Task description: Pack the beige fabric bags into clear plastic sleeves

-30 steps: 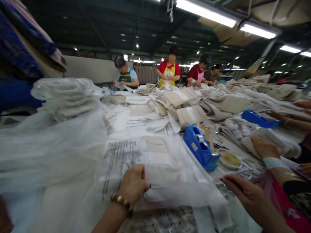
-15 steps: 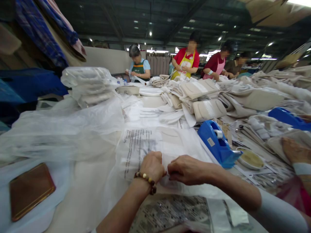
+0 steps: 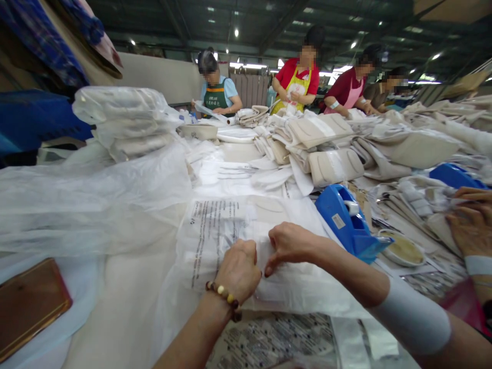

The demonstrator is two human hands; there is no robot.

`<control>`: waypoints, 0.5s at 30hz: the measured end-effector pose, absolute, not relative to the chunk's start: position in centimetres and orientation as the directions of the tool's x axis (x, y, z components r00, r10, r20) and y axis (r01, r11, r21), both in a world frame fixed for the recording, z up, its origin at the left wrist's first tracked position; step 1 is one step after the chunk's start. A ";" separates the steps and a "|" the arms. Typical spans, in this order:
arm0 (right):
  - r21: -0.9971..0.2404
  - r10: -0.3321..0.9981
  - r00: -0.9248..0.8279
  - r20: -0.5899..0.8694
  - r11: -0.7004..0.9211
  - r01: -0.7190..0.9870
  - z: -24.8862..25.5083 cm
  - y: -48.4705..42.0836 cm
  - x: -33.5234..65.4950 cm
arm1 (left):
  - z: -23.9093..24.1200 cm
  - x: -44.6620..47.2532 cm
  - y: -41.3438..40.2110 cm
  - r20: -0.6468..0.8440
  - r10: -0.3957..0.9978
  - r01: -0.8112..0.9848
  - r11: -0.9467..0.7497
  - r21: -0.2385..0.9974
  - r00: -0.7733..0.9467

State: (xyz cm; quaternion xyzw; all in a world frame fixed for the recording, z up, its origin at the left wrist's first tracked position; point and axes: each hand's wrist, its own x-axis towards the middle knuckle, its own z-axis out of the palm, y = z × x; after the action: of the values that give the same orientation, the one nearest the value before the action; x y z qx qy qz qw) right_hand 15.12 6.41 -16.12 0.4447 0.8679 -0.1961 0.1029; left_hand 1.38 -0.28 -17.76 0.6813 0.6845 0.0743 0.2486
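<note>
Right hand (image 3: 288, 245) now partly opened over plastic bag (image 3: 238, 223); was bunched 0.5 s ago.
Thumb is parted from bent fingers; whether film is held cannot be told. Left hand (image 3: 239, 269) is kept curled on the bag beside it; fingertips are hidden, grip cannot be told. Brown slab (image 3: 31, 307) is now cut off by left frame edge. Bag is laid flat ahead of the person, left of blue tape dispenser (image 3: 344, 223): translucent, dark-printed on left half, beige piece (image 3: 271, 205) seen inside.
</note>
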 end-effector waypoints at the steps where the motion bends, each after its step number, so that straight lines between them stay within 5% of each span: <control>1: -0.296 0.741 -0.580 -0.339 0.501 0.813 -16.3 6.7 15.5 | -17.8 1.4 -0.3 -0.238 0.970 0.896 0.062 0.440 0.050; 5: -0.376 0.838 -0.525 -0.152 0.442 0.815 -17.3 5.2 17.5 | -17.8 1.5 -0.2 -0.231 0.972 0.896 0.070 0.439 0.038; 7: -0.375 0.853 -0.517 0.077 0.505 0.777 -18.1 2.6 18.0 | -17.8 1.5 -0.2 -0.224 0.974 0.895 0.066 0.441 0.039; 9: -0.361 0.727 -0.587 0.355 0.686 0.631 -19.3 -0.6 18.0 | -18.0 1.4 -0.2 -0.218 0.975 0.894 0.058 0.444 0.045; 11: -0.224 0.556 -0.656 0.511 0.823 0.523 -21.0 -3.4 17.6 | -18.1 1.4 -0.1 -0.217 0.975 0.896 0.048 0.442 0.055; 15: 0.110 0.451 -0.723 0.524 0.805 0.583 -24.6 -6.1 17.1 | -17.8 1.4 0.0 -0.207 0.972 0.892 -0.008 0.453 0.113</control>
State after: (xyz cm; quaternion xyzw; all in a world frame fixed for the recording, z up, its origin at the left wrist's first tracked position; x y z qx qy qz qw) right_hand 17.11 -6.05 -24.55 0.2815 0.9182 0.1348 -0.2438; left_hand 1.41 -0.05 -17.77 0.7050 0.6607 0.0820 0.2443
